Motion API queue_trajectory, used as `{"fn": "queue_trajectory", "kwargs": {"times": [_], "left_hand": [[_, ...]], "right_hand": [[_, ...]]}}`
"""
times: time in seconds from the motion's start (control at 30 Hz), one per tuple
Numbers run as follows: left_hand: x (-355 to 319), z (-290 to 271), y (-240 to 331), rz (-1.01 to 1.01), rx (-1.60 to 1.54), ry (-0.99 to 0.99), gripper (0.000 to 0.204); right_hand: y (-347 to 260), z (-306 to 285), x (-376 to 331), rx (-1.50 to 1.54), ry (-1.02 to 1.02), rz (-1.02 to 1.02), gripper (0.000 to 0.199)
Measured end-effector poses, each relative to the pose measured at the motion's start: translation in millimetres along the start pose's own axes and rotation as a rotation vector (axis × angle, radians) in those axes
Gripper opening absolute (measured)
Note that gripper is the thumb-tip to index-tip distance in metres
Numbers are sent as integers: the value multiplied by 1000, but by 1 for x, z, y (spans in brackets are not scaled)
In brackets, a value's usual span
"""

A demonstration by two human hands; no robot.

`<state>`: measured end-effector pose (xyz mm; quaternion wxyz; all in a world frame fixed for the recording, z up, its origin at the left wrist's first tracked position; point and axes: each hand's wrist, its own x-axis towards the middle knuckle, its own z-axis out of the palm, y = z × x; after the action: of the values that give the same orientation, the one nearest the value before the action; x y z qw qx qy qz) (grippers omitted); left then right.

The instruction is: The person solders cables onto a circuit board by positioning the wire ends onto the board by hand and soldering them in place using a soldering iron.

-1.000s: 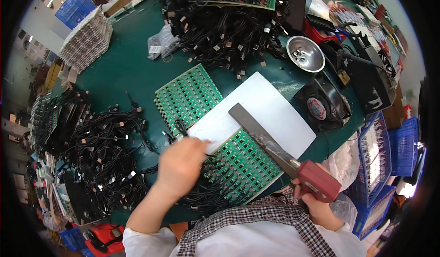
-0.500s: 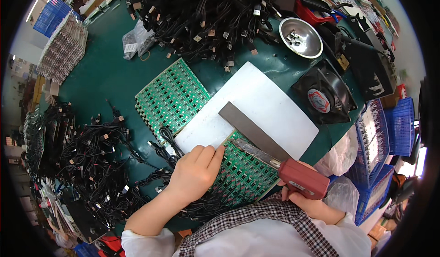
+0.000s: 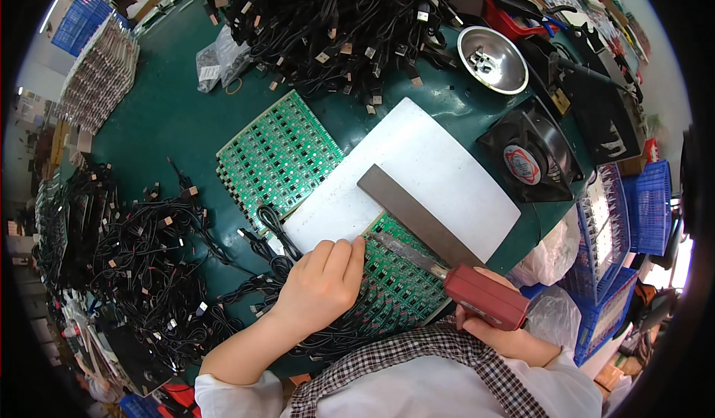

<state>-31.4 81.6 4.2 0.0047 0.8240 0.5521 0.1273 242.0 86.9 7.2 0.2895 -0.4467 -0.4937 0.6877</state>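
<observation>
My left hand (image 3: 325, 280) is closed at the upper left edge of a green circuit board panel (image 3: 398, 287), its fingertips pressed together. Whatever they pinch is hidden. In my right hand (image 3: 488, 328) is a dark red, block-handled tool (image 3: 488, 297) with a long metal shaft, resembling a soldering gun. Its shaft slants across the panel, the tip close to my left fingertips. Along the panel's upper right side lies a dark grey flat bar (image 3: 417, 213), partly over a white sheet (image 3: 447, 172). Black cables (image 3: 328, 341) run beneath my left hand and wrist.
A stack of green panels (image 3: 279, 157) sits left of the sheet. Black USB cables are heaped at the back (image 3: 350, 30) and left (image 3: 149, 247). A metal bowl (image 3: 514, 83) of small parts and a black fan (image 3: 529, 153) stand at right, near blue baskets (image 3: 607, 306).
The red-handled tool and my right hand have shifted slightly left, bringing the shaft's tip a little nearer my left fingertips. My left hand stays at the panel's edge.
</observation>
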Motion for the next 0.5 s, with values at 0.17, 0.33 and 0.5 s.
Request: {"fn": "queue_trajectory", "kwargs": {"times": [0.17, 0.33, 0.5], "left_hand": [[0, -1, 1, 10, 26, -9, 36], [2, 1, 0, 13, 48, -13, 36], [5, 0, -5, 42, 82, 15, 37]], "right_hand": [[2, -4, 1, -110, -58, -90, 70], [-3, -6, 9, -340, -133, -186, 69], [5, -4, 3, -62, -18, -38, 71]]}}
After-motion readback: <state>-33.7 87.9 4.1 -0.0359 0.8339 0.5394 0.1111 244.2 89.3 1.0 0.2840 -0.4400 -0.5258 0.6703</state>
